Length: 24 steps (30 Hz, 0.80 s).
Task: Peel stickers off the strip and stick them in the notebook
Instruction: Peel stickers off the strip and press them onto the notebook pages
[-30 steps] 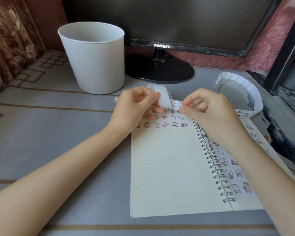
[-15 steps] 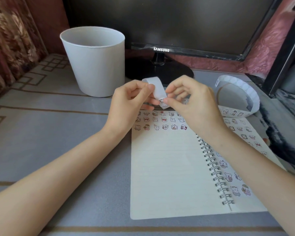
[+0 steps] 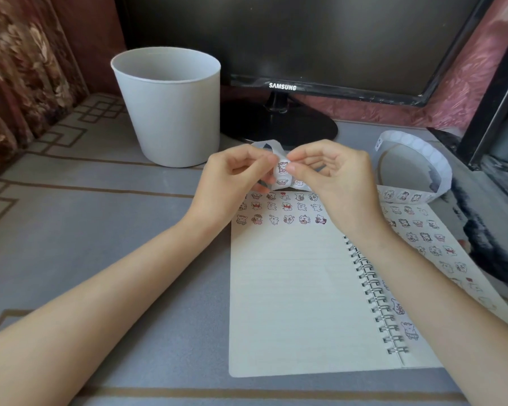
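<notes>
An open spiral notebook (image 3: 291, 288) lies on the table, with rows of small cartoon stickers (image 3: 280, 213) across the top of its left page and more over the right page. A white sticker strip (image 3: 282, 171) is held just above the notebook's top edge. My left hand (image 3: 235, 174) pinches the strip from the left. My right hand (image 3: 332, 171) pinches a sticker on the strip with thumb and forefinger. The rest of the strip curls in a loop (image 3: 414, 162) on the table at the right.
A white plastic bin (image 3: 170, 112) stands at the back left. A black monitor on its round base (image 3: 279, 127) is right behind my hands. A dark frame (image 3: 493, 92) and dark patterned cloth border the right side. Patterned fabric (image 3: 21, 71) rises at the far left.
Both hands lifted off the notebook's top edge with the strip and came together. My right fingers moved from the page onto a sticker on the strip.
</notes>
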Tool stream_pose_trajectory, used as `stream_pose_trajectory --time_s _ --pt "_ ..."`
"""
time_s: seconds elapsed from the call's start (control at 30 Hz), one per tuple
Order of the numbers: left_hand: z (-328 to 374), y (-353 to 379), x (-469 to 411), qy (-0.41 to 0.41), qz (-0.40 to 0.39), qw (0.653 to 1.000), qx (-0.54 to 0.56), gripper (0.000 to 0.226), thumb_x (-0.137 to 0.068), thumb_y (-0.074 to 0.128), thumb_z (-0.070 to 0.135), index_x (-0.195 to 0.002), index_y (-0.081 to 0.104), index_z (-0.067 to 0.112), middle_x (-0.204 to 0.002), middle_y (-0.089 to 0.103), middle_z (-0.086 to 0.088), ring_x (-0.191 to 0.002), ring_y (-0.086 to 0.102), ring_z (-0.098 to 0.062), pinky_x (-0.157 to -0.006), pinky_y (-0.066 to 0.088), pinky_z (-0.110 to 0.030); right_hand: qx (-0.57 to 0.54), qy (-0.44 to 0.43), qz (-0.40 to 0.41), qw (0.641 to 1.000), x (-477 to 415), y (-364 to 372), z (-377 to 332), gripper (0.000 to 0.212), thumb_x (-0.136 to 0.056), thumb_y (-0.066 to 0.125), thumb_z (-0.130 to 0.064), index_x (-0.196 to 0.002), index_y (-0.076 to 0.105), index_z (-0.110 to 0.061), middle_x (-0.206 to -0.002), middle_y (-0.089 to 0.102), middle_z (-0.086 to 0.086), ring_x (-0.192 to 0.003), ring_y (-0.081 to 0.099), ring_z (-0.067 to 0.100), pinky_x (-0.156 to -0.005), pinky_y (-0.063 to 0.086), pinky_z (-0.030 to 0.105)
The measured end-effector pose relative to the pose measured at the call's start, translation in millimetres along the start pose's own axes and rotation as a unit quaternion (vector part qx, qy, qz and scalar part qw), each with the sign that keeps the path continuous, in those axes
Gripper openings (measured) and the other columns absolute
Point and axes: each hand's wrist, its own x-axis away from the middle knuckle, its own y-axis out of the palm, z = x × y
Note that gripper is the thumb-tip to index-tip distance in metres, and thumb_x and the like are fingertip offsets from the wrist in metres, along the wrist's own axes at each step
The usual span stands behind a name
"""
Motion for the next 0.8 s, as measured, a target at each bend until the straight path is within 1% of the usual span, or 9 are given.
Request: stream_pose_trajectory --time_s 0.2,0.3,0.4,0.5,0.67,0.8 --pt "-0.4 1.1 0.7 -0.004 -0.001 1.000 -0.008 0.014 -0.091 0.061 0.012 -0.080 0.069 0.010 -0.074 0.066 -0.007 -0.068 0.064 -0.012 -0.068 0.057 -0.028 0.007 -0.005 -0.010 1.000 2.5 1.8 0.3 0.009 -0.080 0.073 -0.009 -0.084 0.070 -0.017 -0.078 0.069 -0.005 -0.075 0.064 0.010 -0.071 0.051 0.020" --pt "-1.8 1.0 -0.2 -0.010 0.003 1.000 -0.005 0.014 -0.090 0.062 0.014 -0.078 0.069 0.011 -0.070 0.067 -0.002 -0.068 0.064 -0.011 -0.067 0.057 -0.028 0.008 -0.004 -0.014 1.000 2.9 2.6 0.5 0.008 -0.080 0.073 -0.009 -0.083 0.069 -0.016 -0.077 0.068 -0.002 -0.074 0.064 0.014 -0.069 0.052 0.022" --pt "-2.5 0.7 -0.8 -0.013 0.006 1.000 -0.005 0.013 -0.090 0.063 0.015 -0.079 0.069 0.010 -0.069 0.067 0.001 -0.068 0.065 -0.011 -0.067 0.056 -0.027 0.010 -0.004 -0.014 1.000 2.7 2.7 0.9 0.007 -0.080 0.073 -0.009 -0.084 0.070 -0.014 -0.077 0.068 -0.001 -0.073 0.064 0.016 -0.067 0.051 0.019" --pt "-2.2 1.3 -0.3 -0.012 0.006 1.000 -0.010 0.014 -0.090 0.062 0.014 -0.079 0.068 0.010 -0.071 0.067 -0.002 -0.068 0.065 -0.011 -0.068 0.056 -0.027 0.009 -0.006 -0.014 1.000 2.5 3.0 1.4 0.007 -0.081 0.073 -0.009 -0.086 0.070 -0.013 -0.078 0.069 0.000 -0.072 0.064 0.014 -0.067 0.049 0.016" --pt "-1.8 1.9 0.8 -0.016 0.007 1.000 -0.015 0.014 -0.090 0.062 0.015 -0.080 0.069 0.009 -0.075 0.069 -0.008 -0.072 0.066 -0.015 -0.074 0.058 -0.035 -0.001 -0.006 -0.021 1.000 3.0 2.5 1.2 0.006 -0.081 0.072 -0.008 -0.086 0.070 -0.010 -0.077 0.069 -0.002 -0.068 0.062 0.005 -0.066 0.048 0.013" --pt "-0.4 2.9 1.6 -0.023 0.011 0.999 -0.022 0.014 -0.090 0.062 0.015 -0.080 0.070 0.010 -0.071 0.069 -0.005 -0.071 0.067 -0.014 -0.074 0.058 -0.034 0.000 -0.006 -0.028 1.000 3.5 2.1 1.6 0.006 -0.081 0.072 -0.007 -0.086 0.070 -0.010 -0.077 0.069 0.000 -0.067 0.061 0.003 -0.064 0.045 0.012"
